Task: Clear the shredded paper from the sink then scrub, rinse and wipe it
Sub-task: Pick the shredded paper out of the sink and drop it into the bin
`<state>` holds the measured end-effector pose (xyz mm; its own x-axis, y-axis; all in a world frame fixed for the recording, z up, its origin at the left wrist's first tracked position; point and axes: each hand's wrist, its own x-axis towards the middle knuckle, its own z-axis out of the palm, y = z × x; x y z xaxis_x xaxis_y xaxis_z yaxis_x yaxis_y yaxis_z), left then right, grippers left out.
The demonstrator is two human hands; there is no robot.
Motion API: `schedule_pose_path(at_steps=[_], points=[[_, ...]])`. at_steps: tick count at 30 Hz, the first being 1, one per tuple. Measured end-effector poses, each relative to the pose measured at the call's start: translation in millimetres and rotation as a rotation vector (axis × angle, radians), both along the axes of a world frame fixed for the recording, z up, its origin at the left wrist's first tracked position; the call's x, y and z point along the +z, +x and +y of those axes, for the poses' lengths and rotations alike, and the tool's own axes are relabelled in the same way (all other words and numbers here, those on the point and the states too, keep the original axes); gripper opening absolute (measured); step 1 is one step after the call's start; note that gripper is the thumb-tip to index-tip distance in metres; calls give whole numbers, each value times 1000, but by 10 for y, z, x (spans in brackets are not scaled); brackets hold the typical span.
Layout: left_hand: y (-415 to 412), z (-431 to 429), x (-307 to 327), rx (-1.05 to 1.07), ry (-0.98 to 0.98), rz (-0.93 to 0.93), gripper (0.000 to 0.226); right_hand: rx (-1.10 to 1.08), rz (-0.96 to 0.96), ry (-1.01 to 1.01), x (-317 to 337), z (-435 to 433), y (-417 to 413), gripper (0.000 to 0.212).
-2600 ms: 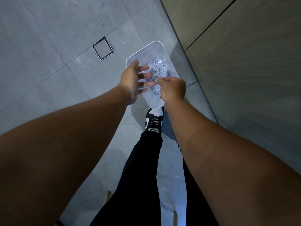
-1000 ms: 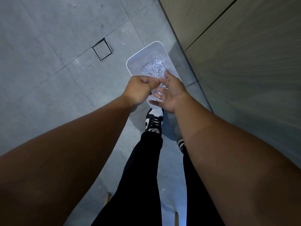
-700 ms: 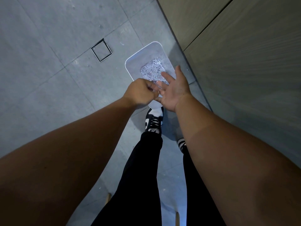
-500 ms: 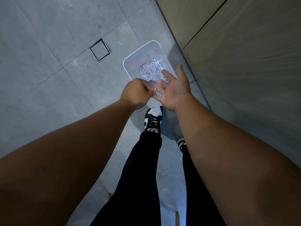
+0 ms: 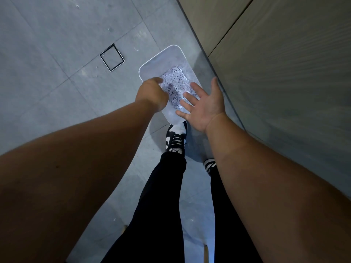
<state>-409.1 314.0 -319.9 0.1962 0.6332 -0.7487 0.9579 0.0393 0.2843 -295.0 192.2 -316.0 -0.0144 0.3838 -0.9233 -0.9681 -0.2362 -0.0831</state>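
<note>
A white plastic bin (image 5: 168, 55) stands on the grey tiled floor and holds a heap of shredded paper (image 5: 177, 82). My left hand (image 5: 152, 93) hangs over the bin's left rim with its back to me. Its fingers are curled under, and I see no paper in them. My right hand (image 5: 205, 103) is above the near right part of the bin, palm up, fingers spread and straight, holding nothing. A gap with paper showing through separates the two hands. The sink is out of view.
A wood-grain cabinet front (image 5: 284, 63) rises close on the right of the bin. A square floor drain (image 5: 112, 57) lies to the left. My black-and-white shoe (image 5: 175, 139) and black trouser legs stand just below the bin.
My left hand, which was picking at my right palm, has drawn away to the left over the bin. My right hand has spread wider, palm up.
</note>
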Motion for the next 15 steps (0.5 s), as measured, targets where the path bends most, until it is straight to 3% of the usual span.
schedule_pose_path(at_steps=[3,15], points=[[1,-26,19,29,4,-41,16,-22,-5,10,11,-25,-16,83],[75,-122,59,317,-236,-167,11,-82,-64,-14,32,-65,-6,83]])
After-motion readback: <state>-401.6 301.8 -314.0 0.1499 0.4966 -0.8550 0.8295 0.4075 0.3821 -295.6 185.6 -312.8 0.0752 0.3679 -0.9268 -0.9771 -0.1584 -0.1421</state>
